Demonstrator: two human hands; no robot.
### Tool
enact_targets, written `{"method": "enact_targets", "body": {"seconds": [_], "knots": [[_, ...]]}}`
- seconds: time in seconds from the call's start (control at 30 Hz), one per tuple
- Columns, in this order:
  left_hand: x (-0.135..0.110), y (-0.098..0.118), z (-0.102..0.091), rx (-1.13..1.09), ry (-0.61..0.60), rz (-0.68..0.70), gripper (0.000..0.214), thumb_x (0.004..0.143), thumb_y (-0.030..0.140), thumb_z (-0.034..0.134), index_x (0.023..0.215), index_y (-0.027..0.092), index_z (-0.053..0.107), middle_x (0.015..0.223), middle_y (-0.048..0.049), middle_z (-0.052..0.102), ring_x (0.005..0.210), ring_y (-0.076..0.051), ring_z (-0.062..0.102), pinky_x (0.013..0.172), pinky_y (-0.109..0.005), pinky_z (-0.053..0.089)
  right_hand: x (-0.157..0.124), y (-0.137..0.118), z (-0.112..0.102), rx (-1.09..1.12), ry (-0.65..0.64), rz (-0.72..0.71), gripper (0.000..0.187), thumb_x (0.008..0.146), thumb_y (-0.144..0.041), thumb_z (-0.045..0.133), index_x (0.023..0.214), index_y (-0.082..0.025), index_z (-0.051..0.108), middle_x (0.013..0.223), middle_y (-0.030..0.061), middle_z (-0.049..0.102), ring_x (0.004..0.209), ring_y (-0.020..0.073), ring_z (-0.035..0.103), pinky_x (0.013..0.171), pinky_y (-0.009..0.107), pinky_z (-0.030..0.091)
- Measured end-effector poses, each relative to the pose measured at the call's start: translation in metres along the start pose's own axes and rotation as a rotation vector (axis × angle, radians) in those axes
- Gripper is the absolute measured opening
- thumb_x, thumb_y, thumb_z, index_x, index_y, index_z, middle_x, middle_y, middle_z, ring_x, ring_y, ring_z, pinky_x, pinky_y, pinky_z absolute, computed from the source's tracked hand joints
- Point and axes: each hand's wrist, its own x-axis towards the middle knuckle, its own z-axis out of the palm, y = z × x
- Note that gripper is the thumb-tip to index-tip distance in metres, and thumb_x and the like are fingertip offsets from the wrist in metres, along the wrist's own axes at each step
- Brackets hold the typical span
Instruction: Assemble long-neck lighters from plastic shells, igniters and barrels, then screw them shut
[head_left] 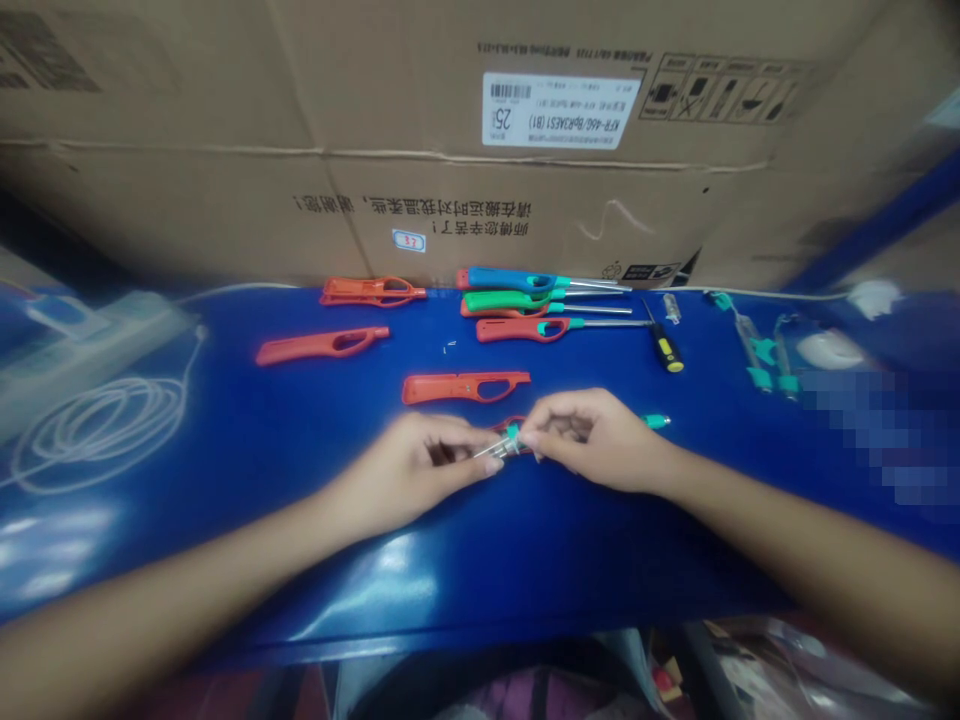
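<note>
My left hand (420,465) and my right hand (592,435) meet over the blue table (225,450), both pinched on a small lighter insert (504,443) with a teal part and a thin metal tube. An orange shell piece lies partly hidden under the hands. A teal tip (655,421) sticks out to the right of my right hand. Just behind the hands lies an orange lighter shell half (465,386).
Further back lie two more orange shell halves (322,345) (373,291), three assembled long lighters (540,300), a black-and-yellow screwdriver (664,345) and teal inserts (761,350) at right. A coiled white cable (97,430) is at left. A large cardboard box (450,140) walls off the back.
</note>
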Motion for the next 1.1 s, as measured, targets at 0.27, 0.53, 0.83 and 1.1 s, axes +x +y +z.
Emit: {"method": "enact_targets", "body": {"seconds": [0.27, 0.53, 0.83, 1.1], "knots": [[-0.0009, -0.0004, 0.0015, 0.010, 0.037, 0.050, 0.026, 0.089, 0.027, 0.071, 0.112, 0.020, 0.078, 0.089, -0.0023, 0.076, 0.068, -0.011, 0.058, 0.056, -0.020, 0.039, -0.0014, -0.0022, 0.0012, -0.020, -0.006, -0.031, 0.017, 0.082, -0.030, 0.074, 0.078, -0.014, 0.067, 0.058, -0.0034, 0.060, 0.044, 0.0051, 0.048, 0.043, 0.019, 0.037], [0.0029, -0.0024, -0.0013, -0.084, 0.047, -0.034, 0.027, 0.083, 0.032, 0.077, 0.108, 0.021, 0.079, 0.101, -0.0039, 0.080, 0.084, -0.019, 0.071, 0.073, -0.025, 0.052, 0.0025, -0.0025, -0.0039, 0.076, -0.012, 0.042, 0.023, 0.081, -0.036, 0.075, 0.080, -0.015, 0.066, 0.061, -0.0024, 0.061, 0.046, 0.0058, 0.050, 0.042, 0.019, 0.039], [0.0028, -0.0030, -0.0018, -0.084, 0.031, 0.002, 0.026, 0.085, 0.029, 0.075, 0.110, 0.020, 0.079, 0.103, -0.0045, 0.079, 0.087, -0.018, 0.070, 0.074, -0.023, 0.051, 0.0015, -0.0014, 0.0008, 0.049, 0.030, 0.008, 0.027, 0.080, -0.040, 0.074, 0.081, -0.015, 0.067, 0.064, -0.0017, 0.061, 0.049, 0.0058, 0.047, 0.047, 0.020, 0.036], [0.0012, 0.0010, -0.0009, 0.008, 0.027, 0.025, 0.028, 0.088, 0.029, 0.071, 0.113, 0.017, 0.078, 0.090, -0.0053, 0.076, 0.073, -0.015, 0.063, 0.060, -0.022, 0.044, 0.0014, 0.0007, 0.0027, 0.029, 0.027, 0.008, 0.022, 0.082, -0.035, 0.073, 0.081, -0.015, 0.065, 0.063, -0.0024, 0.058, 0.050, 0.0062, 0.045, 0.047, 0.020, 0.035]]}}
